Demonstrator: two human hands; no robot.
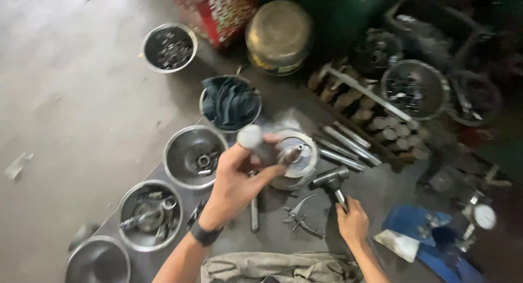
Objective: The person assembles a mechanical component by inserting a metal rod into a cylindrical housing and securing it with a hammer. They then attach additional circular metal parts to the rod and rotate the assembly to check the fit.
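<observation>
Steel punch (261,146), a short grey cylinder with a rounded top end, stands tilted near the centre of the view, its lower tip set against the round metal part (297,155) that lies on the dark work mat (272,234). Your left hand (237,182) is wrapped around the punch, fingers and thumb closed on its shaft; a black band sits on that wrist. Your right hand (353,222), at 5 o'clock from the round part, is closed on the handle of a hammer (331,179), whose steel head rests just beside the part at 4 o'clock.

Surroundings, read from the round part:
- At 6 o'clock, a pair of circlip pliers (298,213) lies flat on the mat; a loose steel pin (254,213) lies at 7 o'clock.
- At 9 o'clock, 1 steel bowl (188,146) holds small rings; 2 further bowls follow toward 8 o'clock, the nearer bowl (136,198) filled with small parts.
- At 11 o'clock, a bowl with a dark green cloth (231,101).
- At 3 o'clock, several steel rods (348,145) lie side by side.
- At 12 o'clock, a brass-coloured pot (279,36).
- At 10 o'clock, well apart, a bowl of small hardware (168,47).
- At 4 o'clock, well apart, a dial gauge (484,216) above blue material (414,220).

Motion blur hides the exact contact between punch tip and part.
</observation>
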